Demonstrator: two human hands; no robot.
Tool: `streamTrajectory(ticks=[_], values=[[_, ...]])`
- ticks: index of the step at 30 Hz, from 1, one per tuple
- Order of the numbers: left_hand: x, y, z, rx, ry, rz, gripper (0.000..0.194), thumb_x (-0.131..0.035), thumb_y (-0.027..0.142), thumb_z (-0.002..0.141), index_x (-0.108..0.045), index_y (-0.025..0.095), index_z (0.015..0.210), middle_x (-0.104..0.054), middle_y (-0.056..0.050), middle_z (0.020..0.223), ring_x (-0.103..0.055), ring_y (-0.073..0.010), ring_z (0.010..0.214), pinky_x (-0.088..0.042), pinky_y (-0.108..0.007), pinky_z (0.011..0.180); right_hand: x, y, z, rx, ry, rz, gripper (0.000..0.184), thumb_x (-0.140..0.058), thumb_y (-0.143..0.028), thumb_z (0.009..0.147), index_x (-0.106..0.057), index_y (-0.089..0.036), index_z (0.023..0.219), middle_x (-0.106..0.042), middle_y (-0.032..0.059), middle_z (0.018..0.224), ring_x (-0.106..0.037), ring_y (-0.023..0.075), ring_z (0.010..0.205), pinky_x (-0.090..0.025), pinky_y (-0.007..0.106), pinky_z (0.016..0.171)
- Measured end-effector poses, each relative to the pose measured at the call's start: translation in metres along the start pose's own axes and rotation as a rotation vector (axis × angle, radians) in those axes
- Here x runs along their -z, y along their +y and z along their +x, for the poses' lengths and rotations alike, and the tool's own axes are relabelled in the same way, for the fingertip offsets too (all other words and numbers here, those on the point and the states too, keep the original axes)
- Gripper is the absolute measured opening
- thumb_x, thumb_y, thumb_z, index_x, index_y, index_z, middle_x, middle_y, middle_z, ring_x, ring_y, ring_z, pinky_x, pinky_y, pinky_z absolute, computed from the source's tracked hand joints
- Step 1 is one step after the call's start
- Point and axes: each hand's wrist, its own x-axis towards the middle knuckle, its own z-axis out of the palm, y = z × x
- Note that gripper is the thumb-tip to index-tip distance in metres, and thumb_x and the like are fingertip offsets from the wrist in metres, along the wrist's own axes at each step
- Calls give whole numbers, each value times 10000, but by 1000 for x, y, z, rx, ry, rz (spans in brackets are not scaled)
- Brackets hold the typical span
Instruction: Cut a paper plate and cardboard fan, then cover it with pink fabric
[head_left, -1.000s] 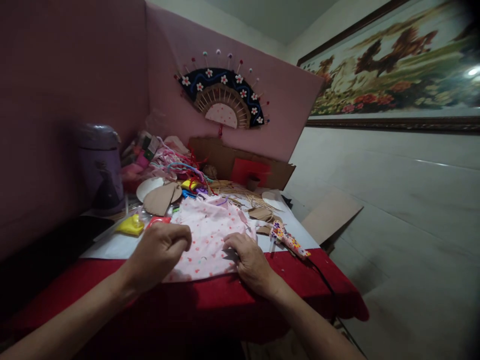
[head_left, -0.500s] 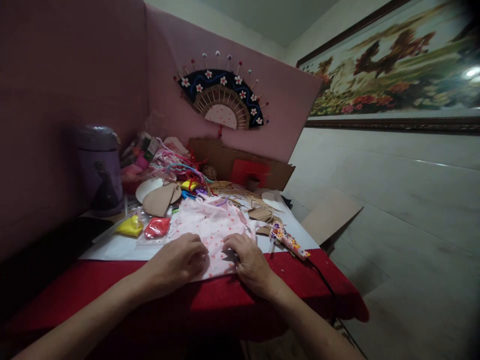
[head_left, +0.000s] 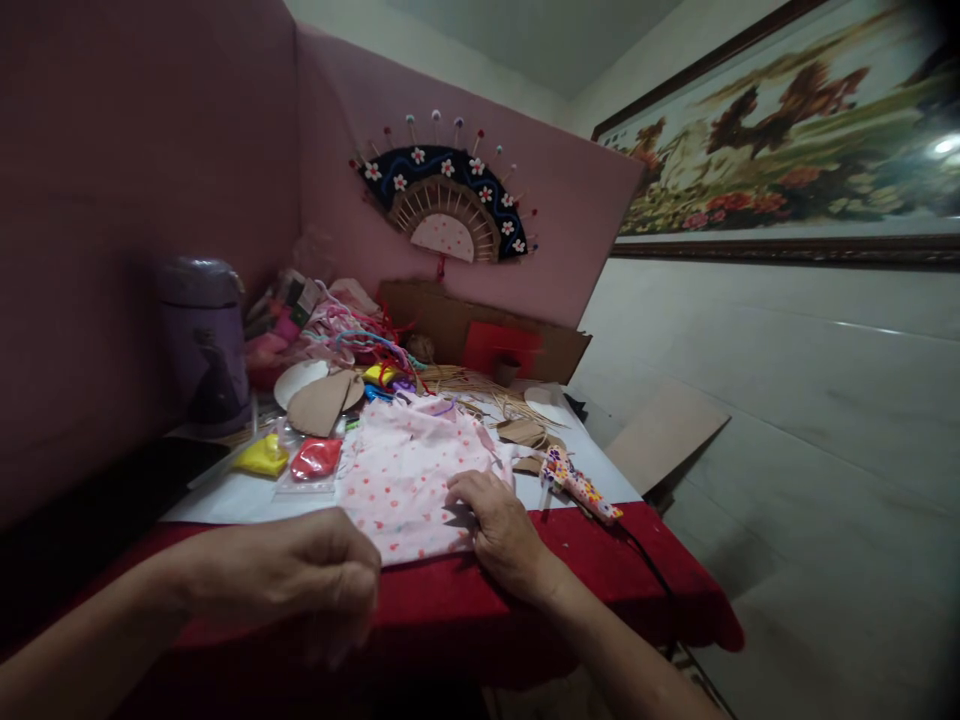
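Note:
A pale pink cloth with red dots lies spread at the front of the table, its near edge over the red cover. My right hand rests on the cloth's right side, fingers bent and touching the fabric, with a shadowed gap under them. My left hand hangs in front of the cloth's lower left corner, nearer to me. Its fingers point down, smeared by motion, and whether they hold anything is unclear.
Left of the cloth lie a red packet, a yellow packet and cardboard pieces. A purple flask stands behind. On the right rests a flower-patterned tool with a cord. A decorated fan hangs on the pink panel.
My left hand has come off the cloth, moving left and toward me. My right hand stays in place on the fabric.

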Motion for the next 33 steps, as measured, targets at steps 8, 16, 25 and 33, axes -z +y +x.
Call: streamTrajectory(ticks=[8, 16, 25, 33], values=[[4, -27, 39, -388, 387, 797, 289, -478, 229, 866, -662, 222, 1089, -621, -91, 1249, -537, -253, 1164, -408, -382, 974, -1, 1, -1, 13, 24, -7, 263, -498, 24, 775, -592, -189, 896, -621, 54, 1043, -514, 198, 966, -376, 316, 831], [-9, -35, 27, -291, 422, 969, 418, -424, 362, 915, -502, 272, 1316, -443, -82, 1431, -384, -287, 1309, -326, -445, 1057, 2, -4, -5, 6, 115, 36, 309, -479, 19, 723, -618, -196, 897, -600, 71, 1031, -533, 201, 948, -424, 302, 785], [-29, -28, 22, -241, 149, 853, 532, -341, 479, 918, -209, 404, 1428, -236, 21, 1511, -186, -272, 1385, -148, -501, 1115, 22, -5, -16, 312, -110, 130, 217, -538, -70, 737, -688, -200, 822, -658, 42, 832, -594, 160, 743, -427, 257, 653], [-26, -34, 23, -312, 159, 828, 485, -394, 463, 906, -319, 436, 1384, -232, 11, 1507, -179, -297, 1383, -136, -517, 1108, 52, 5, -54, 293, -141, -127, 313, -510, -107, 779, -662, -223, 1027, -691, 79, 1046, -580, 220, 833, -446, 351, 703]])
